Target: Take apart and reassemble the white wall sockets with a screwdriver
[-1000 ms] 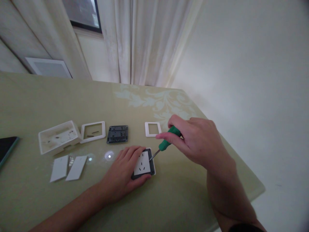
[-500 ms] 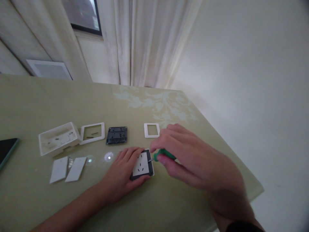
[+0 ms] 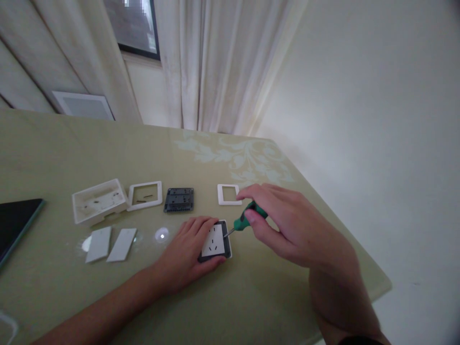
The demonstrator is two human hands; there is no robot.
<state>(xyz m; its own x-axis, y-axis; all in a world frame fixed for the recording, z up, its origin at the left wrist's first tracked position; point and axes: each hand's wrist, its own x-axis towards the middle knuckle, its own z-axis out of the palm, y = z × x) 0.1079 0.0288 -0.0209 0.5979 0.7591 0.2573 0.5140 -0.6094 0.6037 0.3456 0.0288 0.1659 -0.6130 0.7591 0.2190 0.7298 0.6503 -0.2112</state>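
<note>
My left hand (image 3: 190, 251) grips a wall socket (image 3: 214, 242) with a white slotted face and a dark surround, its thumb along the near edge and its fingers over the left and far sides. The socket rests on the table. In my right hand (image 3: 287, 227) is a screwdriver (image 3: 241, 223) with a green and black handle. Its metal tip meets the dark strip on the right side of the socket. My right index finger reaches forward over the handle, close to a small white frame (image 3: 220, 195).
Behind my left hand lies a dark switch base (image 3: 179, 200). Left of it are a larger white frame (image 3: 160, 192) with two screws inside, an open white box (image 3: 83, 208) and two white cover plates (image 3: 99, 244). A dark flat device (image 3: 17, 223) lies at the table's left edge.
My right hand's fingers have loosened and spread around the screwdriver, so more of its handle shows. The left hand still holds the socket. The view has shifted slightly.
</note>
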